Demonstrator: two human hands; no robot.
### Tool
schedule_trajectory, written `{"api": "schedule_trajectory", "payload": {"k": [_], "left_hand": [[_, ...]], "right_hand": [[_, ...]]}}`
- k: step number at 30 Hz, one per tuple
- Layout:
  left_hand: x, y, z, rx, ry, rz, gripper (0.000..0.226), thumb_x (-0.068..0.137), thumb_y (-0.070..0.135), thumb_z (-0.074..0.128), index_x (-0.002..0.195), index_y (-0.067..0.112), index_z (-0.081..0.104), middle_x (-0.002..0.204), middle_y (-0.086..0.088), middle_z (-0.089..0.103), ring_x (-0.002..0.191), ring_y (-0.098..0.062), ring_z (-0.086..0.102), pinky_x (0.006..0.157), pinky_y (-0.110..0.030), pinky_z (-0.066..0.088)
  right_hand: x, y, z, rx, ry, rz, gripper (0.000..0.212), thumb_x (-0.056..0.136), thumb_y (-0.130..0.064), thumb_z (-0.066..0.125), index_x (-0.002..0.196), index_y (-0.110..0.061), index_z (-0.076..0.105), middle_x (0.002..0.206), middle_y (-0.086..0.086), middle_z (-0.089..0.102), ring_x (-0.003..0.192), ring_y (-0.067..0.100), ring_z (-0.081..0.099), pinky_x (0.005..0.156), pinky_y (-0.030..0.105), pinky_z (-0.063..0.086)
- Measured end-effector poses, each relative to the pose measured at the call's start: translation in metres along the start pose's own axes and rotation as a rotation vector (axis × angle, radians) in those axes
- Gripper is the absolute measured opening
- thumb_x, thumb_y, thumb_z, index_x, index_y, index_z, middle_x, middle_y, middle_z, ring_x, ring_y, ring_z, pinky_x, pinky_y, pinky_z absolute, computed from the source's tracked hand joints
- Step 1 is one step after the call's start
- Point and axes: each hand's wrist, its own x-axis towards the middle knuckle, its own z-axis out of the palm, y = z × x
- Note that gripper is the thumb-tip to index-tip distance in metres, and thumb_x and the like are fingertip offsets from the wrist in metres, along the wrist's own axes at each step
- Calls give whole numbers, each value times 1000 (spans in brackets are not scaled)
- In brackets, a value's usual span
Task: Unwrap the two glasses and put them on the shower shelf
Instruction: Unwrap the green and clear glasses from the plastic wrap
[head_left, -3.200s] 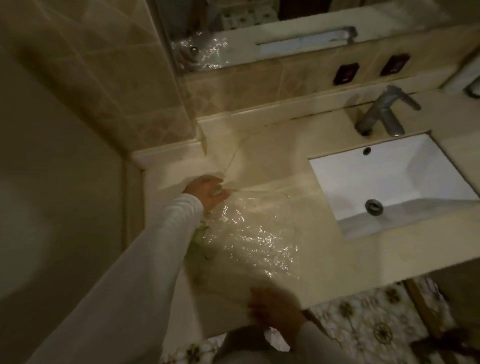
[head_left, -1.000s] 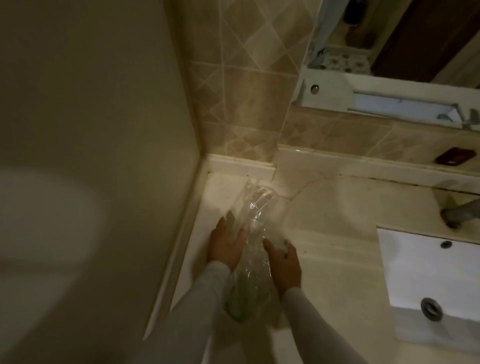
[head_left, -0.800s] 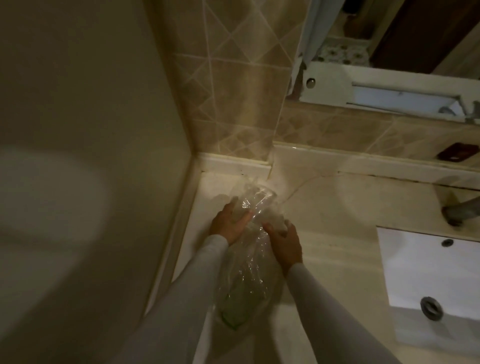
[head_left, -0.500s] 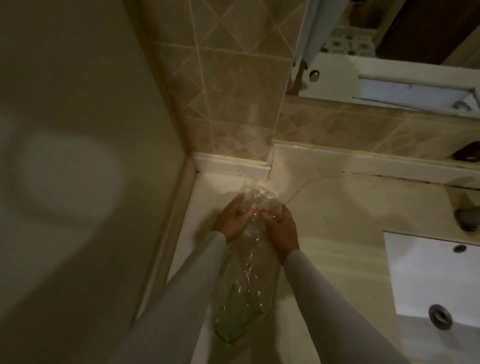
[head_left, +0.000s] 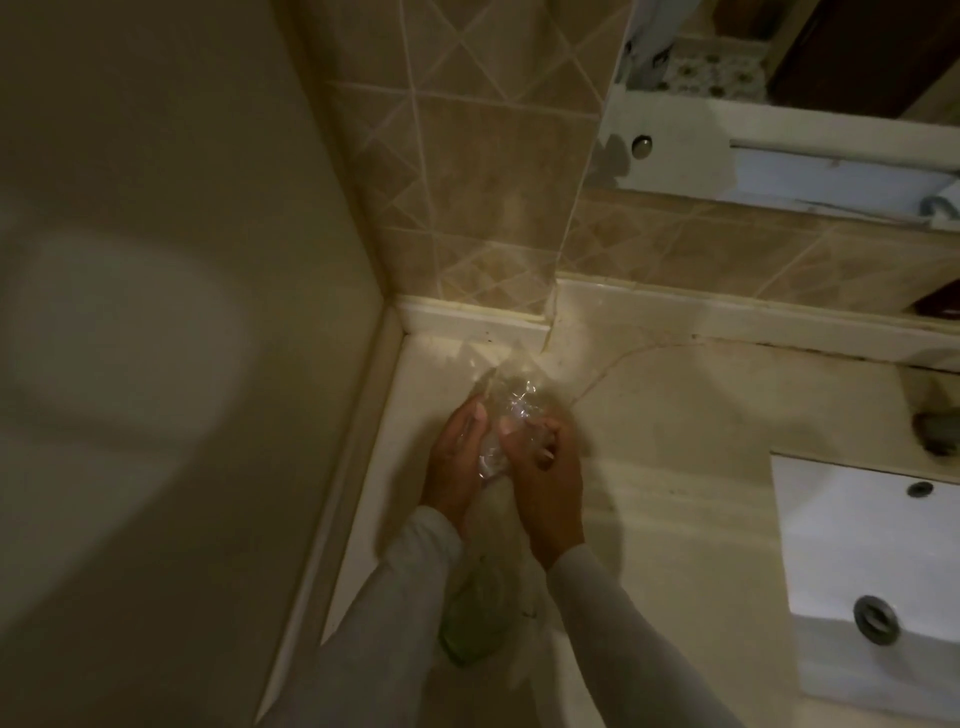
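Over the left corner of the pale stone counter (head_left: 701, 467), where it meets the beige tiled wall (head_left: 467, 182), I see both hands bunched on the clear crinkled plastic wrap (head_left: 511, 395). The left hand (head_left: 457, 467) curls its fingers round the wrap's left side; the right hand (head_left: 545, 478) pinches it from the right, knuckles up. A pale green drinking glass (head_left: 470, 618) sits inside the wrap's lower end, between the two grey sleeves. I can make out only that one glass through the film. The white rectangular sink (head_left: 857, 545) lies well apart, on the right.
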Motion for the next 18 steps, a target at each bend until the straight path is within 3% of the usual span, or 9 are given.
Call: {"api": "schedule_trajectory", "payload": {"k": [3, 6, 9, 13, 16, 18], "left_hand": [[-21, 6, 1, -113, 75, -119, 49, 94, 59, 50, 125, 26, 67, 122, -7, 72, 112, -25, 70, 84, -43, 59], [-42, 9, -6, -175, 126, -190, 58, 86, 69, 53, 119, 25, 72, 116, -5, 75, 104, -22, 73, 67, -32, 59], [-55, 13, -11, -233, 116, -211, 59, 90, 67, 50, 119, 20, 71, 117, -11, 74, 92, -25, 74, 59, -30, 56], [-66, 25, -15, -313, 104, -259, 77, 75, 75, 58, 122, 15, 69, 121, -15, 71, 95, -29, 67, 65, -34, 52], [-69, 28, -21, -302, 74, -227, 69, 80, 74, 52, 122, 23, 70, 125, -10, 70, 100, -27, 67, 59, -30, 52], [-71, 28, -23, -273, 71, -207, 60, 89, 72, 46, 121, 28, 72, 123, -7, 72, 103, -25, 68, 62, -34, 56]], "right_hand": [[-20, -8, -5, -89, -15, -35, 36, 76, -50, 83, 100, -30, 65, 107, -6, 72, 100, 15, 69, 78, 20, 56], [-39, -21, -17, -299, -48, -181, 33, 75, -50, 81, 92, -24, 69, 115, 2, 62, 108, 20, 61, 94, 36, 53], [-44, -39, -33, -427, -28, -501, 24, 76, -17, 90, 79, -9, 68, 116, 13, 63, 116, 28, 60, 100, 41, 49], [-43, -62, -65, -481, -236, -564, 14, 85, -14, 82, 94, -13, 71, 96, -3, 74, 92, 10, 72, 85, 36, 59], [-44, -69, -85, -539, -270, -507, 21, 89, -8, 77, 107, -18, 73, 94, -4, 74, 78, 8, 73, 75, 26, 61], [-47, -74, -93, -515, -240, -464, 26, 90, 2, 73, 101, -22, 73, 92, -1, 73, 70, 11, 72, 66, 25, 61]]}}
